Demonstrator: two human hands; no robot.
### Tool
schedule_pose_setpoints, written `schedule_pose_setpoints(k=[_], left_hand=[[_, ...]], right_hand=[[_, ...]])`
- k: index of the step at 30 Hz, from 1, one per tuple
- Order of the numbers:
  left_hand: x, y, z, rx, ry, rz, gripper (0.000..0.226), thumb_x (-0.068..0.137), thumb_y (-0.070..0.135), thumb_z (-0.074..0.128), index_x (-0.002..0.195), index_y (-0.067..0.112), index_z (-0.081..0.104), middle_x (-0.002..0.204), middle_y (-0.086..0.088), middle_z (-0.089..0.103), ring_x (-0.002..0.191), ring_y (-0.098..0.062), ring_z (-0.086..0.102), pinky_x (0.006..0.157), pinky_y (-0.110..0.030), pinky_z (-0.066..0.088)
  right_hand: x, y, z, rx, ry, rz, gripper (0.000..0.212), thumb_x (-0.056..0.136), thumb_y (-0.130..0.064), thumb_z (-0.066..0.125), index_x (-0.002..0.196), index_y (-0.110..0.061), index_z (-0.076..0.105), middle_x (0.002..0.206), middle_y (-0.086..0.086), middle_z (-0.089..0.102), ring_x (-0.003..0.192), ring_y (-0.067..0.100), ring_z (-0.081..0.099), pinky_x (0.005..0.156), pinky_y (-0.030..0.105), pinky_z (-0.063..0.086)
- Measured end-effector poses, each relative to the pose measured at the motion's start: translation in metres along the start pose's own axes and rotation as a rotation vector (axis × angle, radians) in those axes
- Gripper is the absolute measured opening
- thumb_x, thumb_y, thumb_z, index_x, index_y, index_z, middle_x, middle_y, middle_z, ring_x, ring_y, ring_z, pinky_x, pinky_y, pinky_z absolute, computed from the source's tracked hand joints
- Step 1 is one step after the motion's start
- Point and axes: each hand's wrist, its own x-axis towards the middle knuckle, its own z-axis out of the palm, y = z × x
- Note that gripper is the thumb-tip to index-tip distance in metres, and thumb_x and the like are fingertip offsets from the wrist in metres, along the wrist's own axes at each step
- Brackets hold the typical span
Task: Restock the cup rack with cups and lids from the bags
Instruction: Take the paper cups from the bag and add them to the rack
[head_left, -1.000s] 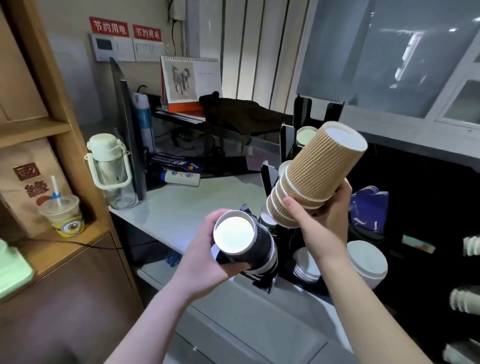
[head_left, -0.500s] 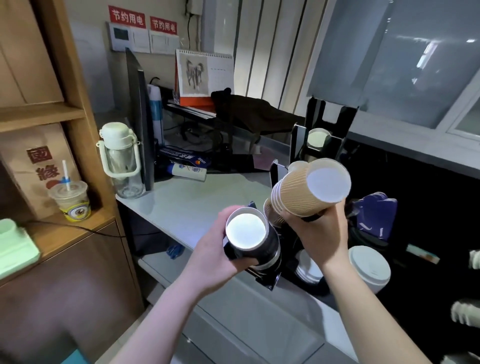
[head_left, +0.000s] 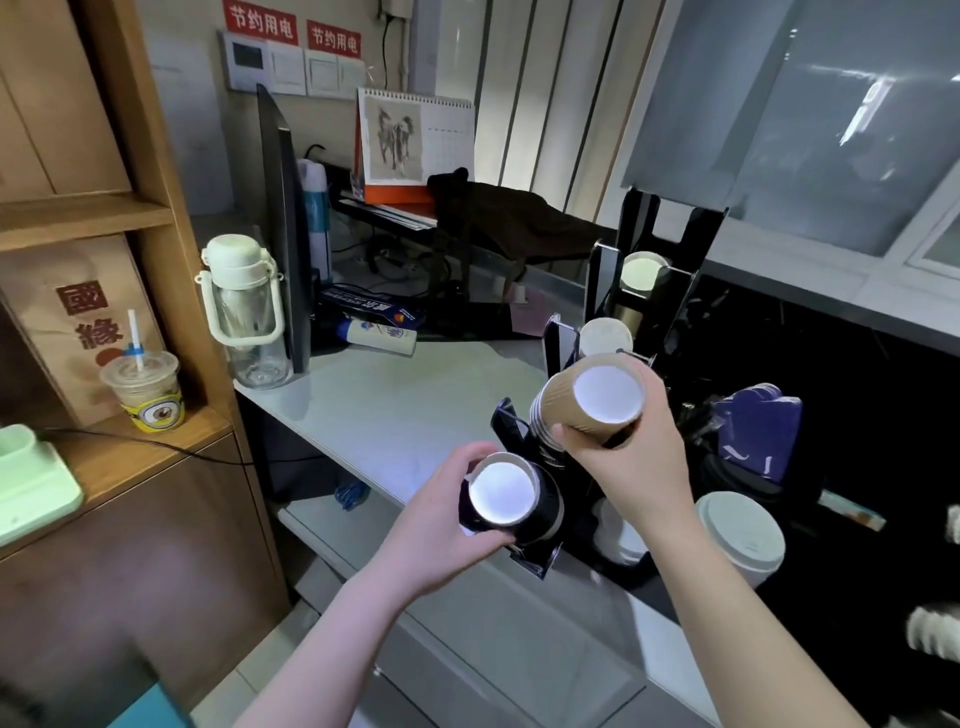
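The black cup rack (head_left: 678, 270) stands on the white counter (head_left: 395, 410) at centre right, with cups lying in its slots. My right hand (head_left: 631, 467) grips a stack of brown ribbed paper cups (head_left: 587, 402), its white base facing me, lying in a middle slot. My left hand (head_left: 441, 514) holds a stack of black cups (head_left: 511, 501) in the lowest front slot. Two more cup bases (head_left: 605, 338) (head_left: 641, 273) show in the higher slots. White lids (head_left: 743, 530) sit stacked at the rack's right.
A dark monitor (head_left: 283, 234), a clear water bottle (head_left: 244, 312) and a desk calendar (head_left: 415, 140) stand at the back left. A wooden shelf (head_left: 119, 441) with a drink cup (head_left: 148, 387) is on the left. A blue bag (head_left: 756, 431) lies right of the rack.
My right hand has tipped the brown cup stack from upright to lying flat and lowered it into the rack's middle slot. My left hand has kept hold of the black stack.
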Motion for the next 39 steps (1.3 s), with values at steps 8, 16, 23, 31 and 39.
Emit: schedule_pose_setpoints(k=[8, 16, 23, 31, 39], left_hand=[[0.005, 0.001, -0.001, 0.03, -0.023, -0.013, 0.055, 0.071, 0.03, 0.076, 0.113, 0.049, 0.046, 0.114, 0.031, 0.055, 0.103, 0.013, 0.049, 0.08, 0.0, 0.034], [0.01, -0.001, -0.006, -0.004, -0.04, -0.013, 0.049, 0.074, 0.022, 0.072, 0.104, 0.054, 0.048, 0.107, 0.038, 0.056, 0.101, 0.014, 0.051, 0.077, 0.0, 0.036], [0.015, 0.0, -0.023, -0.048, -0.034, 0.031, 0.04, 0.085, 0.029, 0.066, 0.114, 0.049, 0.049, 0.115, 0.037, 0.053, 0.112, 0.016, 0.046, 0.086, 0.004, 0.03], [0.023, 0.03, -0.023, -0.254, -0.13, 0.185, 0.038, 0.084, 0.022, 0.067, 0.12, 0.031, 0.058, 0.117, 0.024, 0.063, 0.115, 0.005, 0.054, 0.096, -0.01, 0.039], [0.008, 0.121, 0.041, -0.453, -0.339, 0.311, 0.042, 0.085, -0.003, 0.064, 0.121, 0.018, 0.056, 0.118, 0.004, 0.065, 0.113, -0.003, 0.059, 0.089, -0.013, 0.046]], right_hand=[[0.005, -0.002, 0.006, -0.187, -0.076, -0.083, 0.067, 0.071, -0.017, 0.074, 0.128, -0.04, 0.046, 0.122, -0.023, 0.052, 0.11, -0.005, 0.047, 0.095, 0.023, 0.041], [0.016, -0.009, 0.029, -0.376, -0.034, 0.003, 0.059, 0.072, -0.022, 0.07, 0.113, -0.046, 0.036, 0.115, -0.014, 0.058, 0.097, 0.015, 0.057, 0.066, 0.032, 0.041], [-0.004, -0.004, 0.023, -0.203, -0.075, 0.059, 0.086, 0.07, -0.02, 0.077, 0.136, -0.046, 0.028, 0.134, -0.017, 0.048, 0.121, 0.003, 0.045, 0.093, 0.022, 0.037], [-0.064, -0.005, 0.0, -0.05, 0.087, 0.16, 0.06, 0.079, -0.023, 0.073, 0.13, -0.039, 0.047, 0.119, -0.039, 0.048, 0.116, -0.018, 0.043, 0.091, 0.001, 0.033], [-0.138, -0.012, -0.105, 0.09, 0.221, 0.255, 0.046, 0.082, -0.004, 0.071, 0.118, -0.028, 0.058, 0.116, -0.009, 0.065, 0.109, 0.0, 0.059, 0.096, 0.023, 0.048]])
